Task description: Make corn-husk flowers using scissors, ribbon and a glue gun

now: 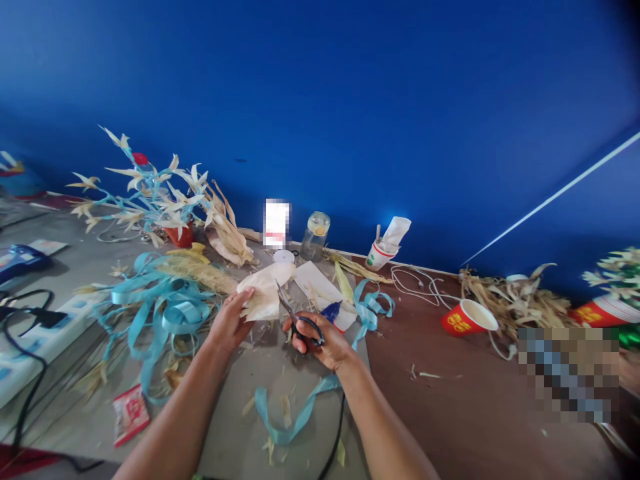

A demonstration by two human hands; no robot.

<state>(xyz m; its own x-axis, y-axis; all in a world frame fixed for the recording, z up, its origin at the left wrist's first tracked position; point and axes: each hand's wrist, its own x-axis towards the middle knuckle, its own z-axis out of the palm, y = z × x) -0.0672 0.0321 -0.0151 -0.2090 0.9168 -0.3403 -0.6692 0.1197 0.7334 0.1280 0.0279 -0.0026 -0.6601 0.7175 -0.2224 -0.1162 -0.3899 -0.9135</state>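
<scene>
The left hand [231, 320] pinches a pale corn husk [263, 293] above the grey mat [300, 373]; the right hand [320, 340] grips black scissors [295, 317], blades parted against the husk's edge; blue ribbon [170, 310] lies tangled just left.

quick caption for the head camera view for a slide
The left hand holds a dried husk while the right hand works scissors at its edge, blue ribbon strewn around.

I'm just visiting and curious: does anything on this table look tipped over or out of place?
Yes: a red paper cup lies on its side on the brown table, right of the right hand holding scissors. No spill shows.
</scene>
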